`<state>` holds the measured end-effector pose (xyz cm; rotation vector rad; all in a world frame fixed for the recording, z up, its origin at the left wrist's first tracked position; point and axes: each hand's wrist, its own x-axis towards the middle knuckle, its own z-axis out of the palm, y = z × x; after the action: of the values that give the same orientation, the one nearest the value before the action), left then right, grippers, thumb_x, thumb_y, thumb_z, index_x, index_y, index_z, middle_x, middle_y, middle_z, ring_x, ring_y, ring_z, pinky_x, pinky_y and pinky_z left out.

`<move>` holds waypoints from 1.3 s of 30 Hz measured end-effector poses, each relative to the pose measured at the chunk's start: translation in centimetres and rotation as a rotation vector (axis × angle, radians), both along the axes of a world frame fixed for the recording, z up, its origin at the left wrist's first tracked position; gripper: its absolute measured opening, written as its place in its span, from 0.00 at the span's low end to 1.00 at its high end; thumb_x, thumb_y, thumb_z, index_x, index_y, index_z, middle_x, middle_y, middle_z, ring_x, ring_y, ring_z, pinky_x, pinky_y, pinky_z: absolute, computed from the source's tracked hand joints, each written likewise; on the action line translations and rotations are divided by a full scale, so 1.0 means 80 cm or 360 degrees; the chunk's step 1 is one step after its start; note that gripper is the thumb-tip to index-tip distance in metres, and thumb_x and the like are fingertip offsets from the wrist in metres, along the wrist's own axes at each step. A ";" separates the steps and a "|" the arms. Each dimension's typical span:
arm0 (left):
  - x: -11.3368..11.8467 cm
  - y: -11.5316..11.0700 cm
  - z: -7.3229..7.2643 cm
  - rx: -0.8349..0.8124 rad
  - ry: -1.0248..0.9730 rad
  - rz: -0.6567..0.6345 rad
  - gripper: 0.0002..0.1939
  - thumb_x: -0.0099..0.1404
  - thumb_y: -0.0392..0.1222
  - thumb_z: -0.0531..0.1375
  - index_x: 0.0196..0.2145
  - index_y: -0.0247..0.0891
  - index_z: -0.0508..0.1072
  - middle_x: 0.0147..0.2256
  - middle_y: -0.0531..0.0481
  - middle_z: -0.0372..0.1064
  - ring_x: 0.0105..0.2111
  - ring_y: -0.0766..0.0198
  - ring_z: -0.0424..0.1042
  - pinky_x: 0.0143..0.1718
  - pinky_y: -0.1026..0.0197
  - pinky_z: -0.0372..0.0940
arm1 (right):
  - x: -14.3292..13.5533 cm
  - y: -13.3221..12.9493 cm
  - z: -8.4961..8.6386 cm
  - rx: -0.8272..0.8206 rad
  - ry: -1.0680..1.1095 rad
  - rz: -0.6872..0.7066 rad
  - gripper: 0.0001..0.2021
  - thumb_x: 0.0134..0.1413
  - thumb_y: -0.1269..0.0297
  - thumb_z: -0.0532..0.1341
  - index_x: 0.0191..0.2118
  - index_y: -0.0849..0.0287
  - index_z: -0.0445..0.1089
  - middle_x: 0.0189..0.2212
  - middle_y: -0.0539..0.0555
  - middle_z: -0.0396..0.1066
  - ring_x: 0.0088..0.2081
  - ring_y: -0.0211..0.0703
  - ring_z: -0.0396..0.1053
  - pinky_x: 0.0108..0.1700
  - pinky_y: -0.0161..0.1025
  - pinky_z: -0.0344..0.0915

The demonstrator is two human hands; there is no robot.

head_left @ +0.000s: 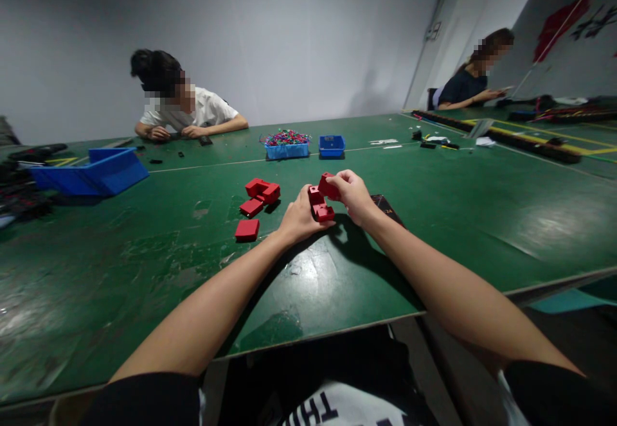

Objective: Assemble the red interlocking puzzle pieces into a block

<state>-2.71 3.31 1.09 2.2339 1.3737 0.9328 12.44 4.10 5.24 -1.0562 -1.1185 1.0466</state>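
My left hand (299,217) is closed around a red notched block (322,212), its thumb along the near side and its fingers at the far side. Just above that block, my right hand (354,195) pinches a smaller red block (329,186); whether the two pieces touch I cannot tell. To the left on the green table lie more red blocks: a notched one (263,188), a flat one (251,207) beside it and a square one (247,229) closer to me. A dark flat item (387,209) lies partly hidden behind my right wrist.
Farther back stand a light blue tray (288,151) heaped with colourful small parts and a small blue bin (331,148). A larger blue bin (96,175) is at left. One person (187,105) sits across the table, another (465,85) far right. Small black parts (429,143) lie back right.
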 end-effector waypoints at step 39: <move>-0.003 0.008 -0.005 0.0097 -0.0113 -0.0061 0.56 0.50 0.48 0.72 0.66 0.41 0.42 0.64 0.33 0.55 0.58 0.44 0.68 0.57 0.42 0.65 | 0.001 -0.012 0.007 0.0147 -0.0238 0.0236 0.28 0.28 0.40 0.74 0.22 0.57 0.62 0.22 0.46 0.64 0.25 0.35 0.62 0.30 0.37 0.59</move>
<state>-2.97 3.98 0.68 2.2405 1.2833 1.0439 12.52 3.14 5.78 -1.0023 -1.3707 1.0338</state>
